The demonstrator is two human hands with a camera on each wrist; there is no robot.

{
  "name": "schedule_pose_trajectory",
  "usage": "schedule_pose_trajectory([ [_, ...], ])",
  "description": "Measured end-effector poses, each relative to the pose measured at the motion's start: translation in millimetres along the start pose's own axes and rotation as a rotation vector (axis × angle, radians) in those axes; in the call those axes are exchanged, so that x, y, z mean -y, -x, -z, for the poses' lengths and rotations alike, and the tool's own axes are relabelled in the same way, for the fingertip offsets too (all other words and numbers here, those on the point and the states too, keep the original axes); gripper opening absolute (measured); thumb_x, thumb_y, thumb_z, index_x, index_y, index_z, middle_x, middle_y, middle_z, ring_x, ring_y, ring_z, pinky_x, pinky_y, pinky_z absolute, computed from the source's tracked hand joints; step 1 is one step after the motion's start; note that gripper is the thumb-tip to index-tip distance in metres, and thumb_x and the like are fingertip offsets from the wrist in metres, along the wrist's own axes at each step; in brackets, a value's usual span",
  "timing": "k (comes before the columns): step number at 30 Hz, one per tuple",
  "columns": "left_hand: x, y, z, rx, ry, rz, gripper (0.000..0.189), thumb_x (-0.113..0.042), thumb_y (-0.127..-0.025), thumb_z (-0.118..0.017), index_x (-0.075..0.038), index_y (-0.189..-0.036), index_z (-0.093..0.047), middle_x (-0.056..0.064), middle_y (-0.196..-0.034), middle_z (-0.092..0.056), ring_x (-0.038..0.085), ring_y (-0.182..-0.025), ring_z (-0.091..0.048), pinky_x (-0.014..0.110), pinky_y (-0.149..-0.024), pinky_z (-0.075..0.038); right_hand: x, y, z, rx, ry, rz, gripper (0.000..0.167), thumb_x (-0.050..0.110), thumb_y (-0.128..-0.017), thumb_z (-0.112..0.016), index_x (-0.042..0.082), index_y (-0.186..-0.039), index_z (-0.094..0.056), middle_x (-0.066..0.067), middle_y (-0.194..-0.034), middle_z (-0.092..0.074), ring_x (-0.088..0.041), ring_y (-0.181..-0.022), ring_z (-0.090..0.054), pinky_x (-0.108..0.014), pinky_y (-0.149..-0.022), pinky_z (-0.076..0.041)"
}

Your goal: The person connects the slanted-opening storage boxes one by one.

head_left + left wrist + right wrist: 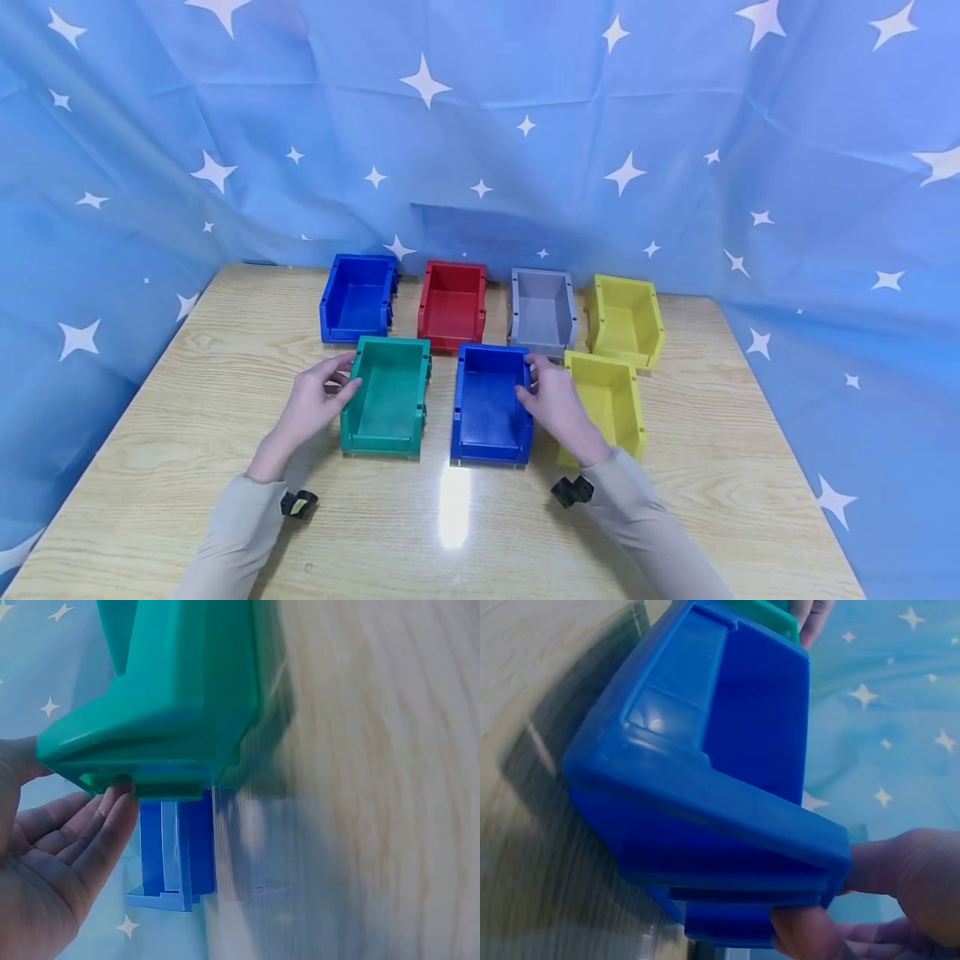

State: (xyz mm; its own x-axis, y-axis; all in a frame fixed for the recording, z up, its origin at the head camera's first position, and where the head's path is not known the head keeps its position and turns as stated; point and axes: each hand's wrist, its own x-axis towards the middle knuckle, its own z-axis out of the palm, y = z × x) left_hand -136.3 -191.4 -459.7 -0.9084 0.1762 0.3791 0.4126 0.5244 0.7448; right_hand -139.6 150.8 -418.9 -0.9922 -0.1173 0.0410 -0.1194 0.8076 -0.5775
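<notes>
My left hand (315, 396) holds the left side rim of a green plastic storage bin (386, 392). In the left wrist view its thumb passes over the rim of the green bin (180, 697), with the fingers under the side lip. On the right, my right hand (558, 404) pinches the right rim of a blue storage bin (491, 408) near its back corner. The right wrist view has the thumb on one side of the blue bin's wall (690, 787) and fingers at the outer lip. Both bins look empty and stand side by side, a narrow gap between them.
A front yellow bin (603, 400) stands right of the blue one, partly behind my right hand. Along the back are another blue bin (358, 300), a red bin (452, 304), a grey bin (543, 308) and a second yellow bin (626, 321). A starry blue curtain (480, 150) hangs behind the wooden table (375, 533).
</notes>
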Motion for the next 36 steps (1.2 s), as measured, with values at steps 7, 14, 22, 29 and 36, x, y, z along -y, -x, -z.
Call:
schedule_pose_trajectory([
  [7,-0.6,0.2,0.0,0.013,0.045,0.096,0.038,0.004,-0.084,-0.065,0.011,-0.120,-0.056,0.022,-0.096,-0.065,0.025,-0.075,-0.062,0.021,-0.061,-0.054,0.1,-2.8,-1.8,-0.030,-0.071,-0.029,0.048,0.001,-0.081,-0.067,-0.008,-0.125,-0.051,-0.015,-0.090,-0.063,-0.023,-0.075,-0.062,-0.025,-0.057,-0.054],
  [14,-1.5,0.5,0.3,0.018,0.061,0.138,0.039,0.000,-0.086,-0.065,0.009,-0.122,-0.055,0.022,-0.098,-0.066,0.027,-0.078,-0.064,0.021,-0.061,-0.052,-1.3,-3.7,-0.4,-0.109,-0.180,0.038,0.050,-0.004,-0.077,-0.066,-0.010,-0.124,-0.052,-0.015,-0.085,-0.063,-0.020,-0.069,-0.057,-0.027,-0.058,-0.052],
  [22,0.5,0.4,-0.2,0.020,0.096,0.262,0.037,-0.003,-0.086,-0.065,0.009,-0.120,-0.057,0.020,-0.095,-0.064,0.027,-0.081,-0.062,0.018,-0.062,-0.051,3.7,-4.7,4.7,-0.196,-0.220,0.084,0.049,-0.003,-0.077,-0.066,-0.008,-0.124,-0.054,-0.014,-0.085,-0.063,-0.021,-0.070,-0.057,-0.023,-0.057,-0.051],
  [29,-0.1,0.5,-0.8,0.009,0.107,0.282,0.034,-0.003,-0.086,-0.065,0.010,-0.117,-0.058,0.021,-0.094,-0.064,0.029,-0.083,-0.063,0.017,-0.063,-0.051,13.7,-6.2,8.3,-0.227,-0.264,0.114,0.047,-0.005,-0.076,-0.066,-0.007,-0.122,-0.057,-0.014,-0.084,-0.064,-0.022,-0.070,-0.058,-0.021,-0.056,-0.048],
  [36,0.0,1.3,-1.2,-0.002,0.087,0.309,0.034,-0.006,-0.086,-0.067,0.010,-0.115,-0.060,0.022,-0.093,-0.066,0.031,-0.084,-0.065,0.017,-0.061,-0.052,22.9,-8.7,5.5,-0.208,-0.277,0.127,0.046,-0.004,-0.078,-0.066,-0.005,-0.123,-0.056,-0.014,-0.085,-0.064,-0.021,-0.071,-0.058,-0.019,-0.053,-0.046],
])
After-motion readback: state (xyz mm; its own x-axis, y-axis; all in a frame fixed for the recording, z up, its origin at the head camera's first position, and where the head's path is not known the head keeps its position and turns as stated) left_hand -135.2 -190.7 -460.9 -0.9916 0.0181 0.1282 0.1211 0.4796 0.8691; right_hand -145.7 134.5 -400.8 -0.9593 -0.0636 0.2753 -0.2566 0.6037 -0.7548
